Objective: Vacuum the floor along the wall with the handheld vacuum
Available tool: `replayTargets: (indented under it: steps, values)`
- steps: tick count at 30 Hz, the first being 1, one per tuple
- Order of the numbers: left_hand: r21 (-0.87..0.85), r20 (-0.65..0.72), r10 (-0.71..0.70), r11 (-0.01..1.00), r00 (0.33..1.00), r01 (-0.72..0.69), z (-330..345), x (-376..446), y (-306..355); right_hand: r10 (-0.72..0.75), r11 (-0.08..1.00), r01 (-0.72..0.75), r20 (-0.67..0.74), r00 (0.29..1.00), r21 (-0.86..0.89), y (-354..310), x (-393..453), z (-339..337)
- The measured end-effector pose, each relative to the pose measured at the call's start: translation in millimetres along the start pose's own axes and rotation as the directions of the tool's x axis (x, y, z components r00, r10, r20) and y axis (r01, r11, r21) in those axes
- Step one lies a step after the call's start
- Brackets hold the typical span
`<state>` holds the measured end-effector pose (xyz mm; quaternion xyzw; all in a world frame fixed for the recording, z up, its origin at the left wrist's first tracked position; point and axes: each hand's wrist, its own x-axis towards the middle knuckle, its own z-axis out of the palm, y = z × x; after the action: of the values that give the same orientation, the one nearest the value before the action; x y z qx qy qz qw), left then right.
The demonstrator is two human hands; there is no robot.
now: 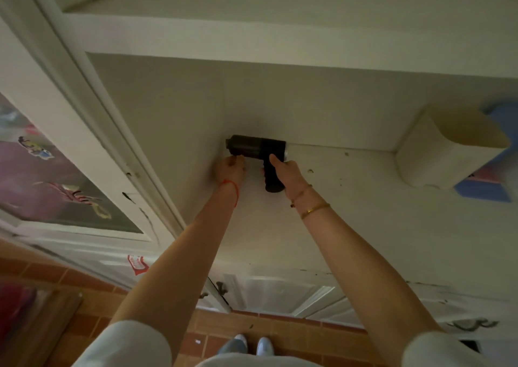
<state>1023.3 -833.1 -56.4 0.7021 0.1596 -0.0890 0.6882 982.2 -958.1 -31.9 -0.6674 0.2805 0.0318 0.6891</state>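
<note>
A black handheld vacuum [256, 146] lies on its side on a white countertop [350, 212], close against the back wall, with its nozzle end pointing left. My right hand [286, 171] grips the vacuum's black handle, which sticks out toward me. My left hand [231, 167] is just below the nozzle end with its fingers curled at the vacuum's underside; what they pinch is hidden. The tiled floor [224, 336] shows far below, near my shoes.
A white container [437, 153] stands on the counter at the right, with a blue object [501, 120] behind it. A white cabinet door with stickers [56, 170] hangs open at the left. Cabinet doors with handles [280, 293] run below the counter.
</note>
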Motion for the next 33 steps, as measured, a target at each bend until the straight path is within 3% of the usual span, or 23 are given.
replayTargets:
  steps: [9, 13, 22, 26, 33]
  values:
    - [0.361, 0.010, 0.165, 0.919, 0.986, -0.157, -1, 29, -4, -0.028, 0.978, 0.024, -0.020, 0.999, -0.205, -12, 44, 10]
    - [0.337, 0.046, 0.203, 0.919, 0.978, -0.207, -3, 31, -4, -0.053, 0.949, 0.023, -0.086, 0.995, -0.314, -10, 54, 9]
    - [0.549, 0.157, 0.377, 0.735, 0.913, -0.398, -1, 28, -7, -0.279, 0.803, 0.151, -0.140, 0.950, -0.576, -14, 53, 4]
    - [0.587, 0.211, 0.388, 0.684, 0.897, -0.434, 0, 32, -7, -0.321, 0.792, 0.178, -0.150, 0.935, -0.584, -11, 47, 6]
    - [0.585, 0.253, 0.353, 0.686, 0.901, -0.433, -1, 14, -4, -0.387, 0.774, 0.244, -0.131, 0.913, -0.584, 2, 34, 0]
